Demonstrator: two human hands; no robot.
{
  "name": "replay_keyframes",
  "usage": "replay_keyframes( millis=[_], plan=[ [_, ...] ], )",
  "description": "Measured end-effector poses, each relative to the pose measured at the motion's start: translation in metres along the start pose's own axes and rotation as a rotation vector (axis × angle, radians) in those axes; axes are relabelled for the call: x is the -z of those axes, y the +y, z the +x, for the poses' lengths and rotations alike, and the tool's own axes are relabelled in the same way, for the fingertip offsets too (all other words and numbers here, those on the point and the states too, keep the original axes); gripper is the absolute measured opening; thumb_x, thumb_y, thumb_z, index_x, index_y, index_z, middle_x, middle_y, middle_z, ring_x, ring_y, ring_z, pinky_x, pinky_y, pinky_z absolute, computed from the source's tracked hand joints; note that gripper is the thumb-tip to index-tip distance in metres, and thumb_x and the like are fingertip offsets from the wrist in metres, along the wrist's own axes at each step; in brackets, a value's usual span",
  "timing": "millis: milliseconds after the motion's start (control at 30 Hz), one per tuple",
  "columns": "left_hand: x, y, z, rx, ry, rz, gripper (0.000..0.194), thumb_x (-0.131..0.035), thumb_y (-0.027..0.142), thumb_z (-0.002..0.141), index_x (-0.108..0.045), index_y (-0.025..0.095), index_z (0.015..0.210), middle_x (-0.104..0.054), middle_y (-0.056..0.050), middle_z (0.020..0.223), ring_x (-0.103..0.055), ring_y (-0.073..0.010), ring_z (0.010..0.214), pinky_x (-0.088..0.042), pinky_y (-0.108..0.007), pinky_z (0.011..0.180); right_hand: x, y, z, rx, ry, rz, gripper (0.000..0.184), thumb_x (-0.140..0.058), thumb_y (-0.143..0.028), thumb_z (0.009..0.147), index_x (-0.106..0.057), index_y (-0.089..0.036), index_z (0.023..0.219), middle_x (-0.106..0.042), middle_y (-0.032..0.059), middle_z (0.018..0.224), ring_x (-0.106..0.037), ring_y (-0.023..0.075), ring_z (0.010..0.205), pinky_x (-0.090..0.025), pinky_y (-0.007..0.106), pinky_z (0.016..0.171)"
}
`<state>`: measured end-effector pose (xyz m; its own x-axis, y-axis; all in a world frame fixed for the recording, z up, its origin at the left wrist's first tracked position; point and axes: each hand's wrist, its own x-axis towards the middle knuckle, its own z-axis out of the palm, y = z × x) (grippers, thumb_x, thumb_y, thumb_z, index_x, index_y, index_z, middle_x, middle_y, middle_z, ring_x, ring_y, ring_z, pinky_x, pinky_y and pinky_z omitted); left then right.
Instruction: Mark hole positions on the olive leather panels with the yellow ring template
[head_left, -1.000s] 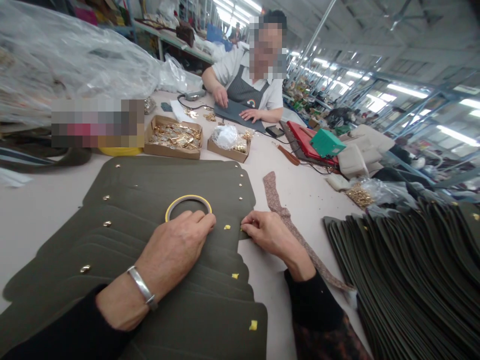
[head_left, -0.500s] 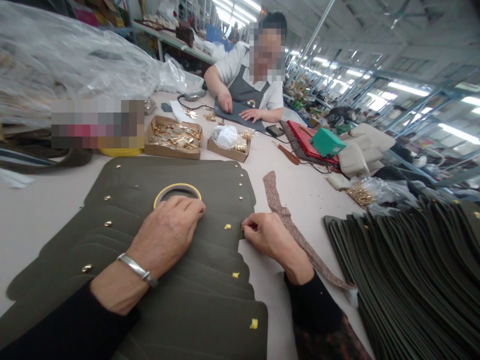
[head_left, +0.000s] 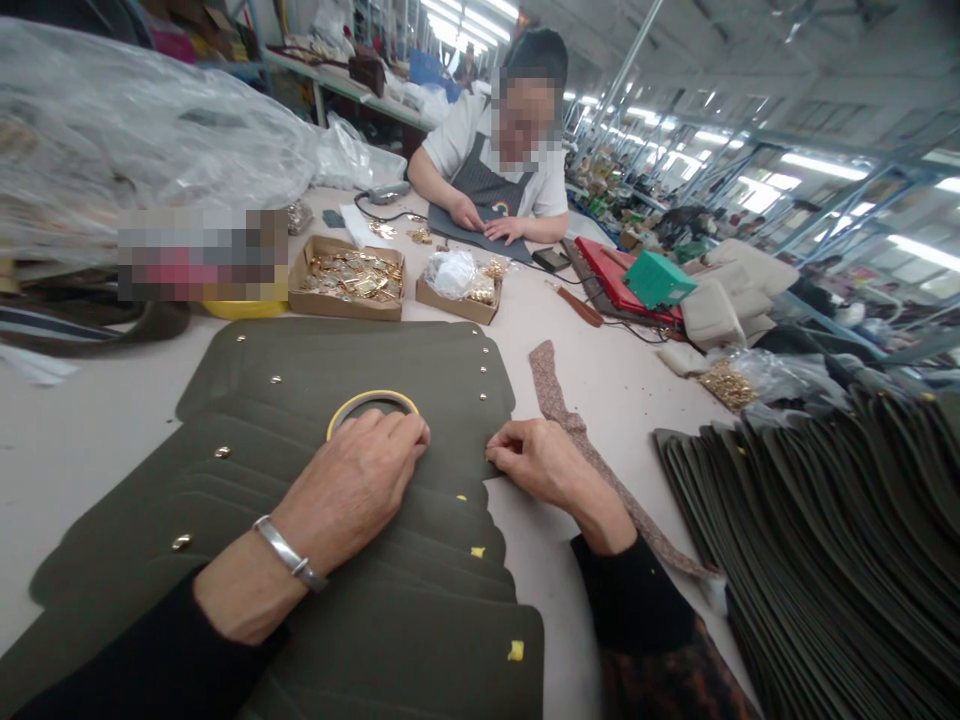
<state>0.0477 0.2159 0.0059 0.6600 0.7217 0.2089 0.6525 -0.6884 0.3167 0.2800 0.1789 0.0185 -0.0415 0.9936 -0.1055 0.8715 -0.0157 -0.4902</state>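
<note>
Overlapping dark olive panels (head_left: 420,590) are fanned out on the table before me, with gold studs (head_left: 223,452) on them. Small yellow tape bits (head_left: 516,651) sit along their right edges. My left hand (head_left: 349,480) rests on the panels, fingers curled on a roll of yellow tape (head_left: 375,394); its near side is hidden under the hand. Beside the panels' right edge, my right hand (head_left: 551,465) is closed in a pinch at a panel corner, where a speck of yellow shows at the fingertips.
A tall stack of olive panels (head_left: 817,540) stands at right, near a brown speckled strip (head_left: 570,420). Beyond my panels are a carton of gold hardware (head_left: 349,280) and a smaller box (head_left: 459,290). Across the table, a person (head_left: 495,190) handles a dark piece.
My left hand and the tape roll have moved slightly right. Olive panels have shifted under it, partly covering one yellow bit. The co-worker's hands have come closer together.
</note>
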Motion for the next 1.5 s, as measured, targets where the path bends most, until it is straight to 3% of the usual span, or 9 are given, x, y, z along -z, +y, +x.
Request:
replay_keyframes(
  millis=[200,400,533,800,1000,1100,1333,1400,1500],
  plan=[
    [-0.002,0.004,-0.003,-0.089,0.127,-0.259,0.018,-0.040,0.020,0.096,-0.057,0.021,0.103,-0.068,-0.001,0.097,-0.064,-0.0141,0.085,-0.050,-0.026,0.076,0.003,-0.018,-0.005,0.110,0.232,0.242,0.016,-0.058,-0.019,0.083,-0.072,-0.020,0.089,-0.073,0.0020,0.079,-0.065,0.0150,0.069,-0.048,0.025,0.063],
    [0.001,0.005,-0.004,-0.124,0.298,-0.258,0.033,-0.045,0.025,0.096,-0.048,0.021,0.129,-0.068,-0.003,0.119,-0.069,-0.0133,0.096,-0.053,-0.021,0.083,-0.006,-0.036,-0.011,0.406,0.238,0.399,0.024,-0.060,-0.014,0.083,-0.068,-0.020,0.104,-0.071,0.0031,0.090,-0.065,0.0145,0.078,-0.051,0.026,0.074],
    [0.002,0.006,-0.005,-0.116,0.251,-0.209,0.040,-0.042,0.025,0.097,-0.039,0.019,0.136,-0.071,-0.006,0.113,-0.071,-0.0151,0.091,-0.056,-0.021,0.072,-0.015,-0.038,-0.009,0.474,0.255,0.388,0.024,-0.058,-0.013,0.085,-0.066,-0.018,0.107,-0.069,0.0047,0.091,-0.063,0.0141,0.080,-0.051,0.027,0.076],
    [-0.001,0.009,-0.006,-0.095,0.203,-0.184,0.035,-0.039,0.029,0.097,-0.039,0.020,0.131,-0.074,-0.004,0.098,-0.072,-0.0164,0.080,-0.055,-0.023,0.066,-0.022,-0.039,-0.008,0.525,0.350,0.240,0.014,-0.052,-0.015,0.087,-0.065,-0.020,0.086,-0.067,0.0027,0.077,-0.062,0.0134,0.070,-0.049,0.024,0.067],
    [0.000,0.009,-0.006,-0.095,0.157,-0.062,0.020,-0.038,0.027,0.098,-0.055,0.020,0.106,-0.072,-0.003,0.091,-0.069,-0.0172,0.070,-0.051,-0.027,0.058,-0.031,-0.039,-0.007,0.562,0.504,0.085,0.016,-0.049,-0.012,0.082,-0.063,-0.020,0.077,-0.062,0.0015,0.066,-0.058,0.0130,0.060,-0.047,0.024,0.060],
    [0.002,0.011,-0.006,-0.115,0.194,-0.032,0.022,-0.037,0.025,0.098,-0.058,0.019,0.096,-0.069,-0.003,0.085,-0.067,-0.0170,0.069,-0.049,-0.027,0.058,-0.032,-0.047,-0.009,0.477,0.508,0.152,0.015,-0.052,-0.012,0.079,-0.064,-0.019,0.076,-0.063,0.0017,0.065,-0.058,0.0130,0.058,-0.047,0.024,0.059],
    [0.008,0.020,-0.008,-0.206,0.407,-0.029,0.016,-0.042,0.017,0.095,-0.056,0.017,0.088,-0.060,0.001,0.069,-0.059,-0.0137,0.060,-0.044,-0.026,0.056,-0.028,-0.054,-0.002,-0.103,0.272,0.781,0.008,-0.061,-0.023,0.074,-0.063,-0.017,0.070,-0.059,-0.0040,0.050,-0.055,0.0093,0.040,-0.042,0.018,0.040],
    [0.006,0.020,-0.008,-0.206,0.385,-0.035,0.015,-0.043,0.018,0.096,-0.056,0.018,0.089,-0.059,0.001,0.070,-0.058,-0.0140,0.062,-0.044,-0.027,0.058,-0.023,-0.039,0.009,-0.175,0.309,0.827,0.012,-0.064,-0.027,0.073,-0.064,-0.015,0.071,-0.057,-0.0045,0.048,-0.055,0.0091,0.038,-0.041,0.017,0.039],
    [0.003,0.017,-0.006,-0.093,0.201,0.043,0.013,-0.044,0.018,0.095,-0.056,0.019,0.092,-0.061,-0.001,0.079,-0.060,-0.0177,0.072,-0.046,-0.030,0.062,-0.014,-0.011,0.025,-0.200,0.314,0.832,0.020,-0.067,-0.034,0.073,-0.066,-0.014,0.076,-0.061,-0.0031,0.053,-0.056,0.0083,0.041,-0.043,0.017,0.041]
  ],
)
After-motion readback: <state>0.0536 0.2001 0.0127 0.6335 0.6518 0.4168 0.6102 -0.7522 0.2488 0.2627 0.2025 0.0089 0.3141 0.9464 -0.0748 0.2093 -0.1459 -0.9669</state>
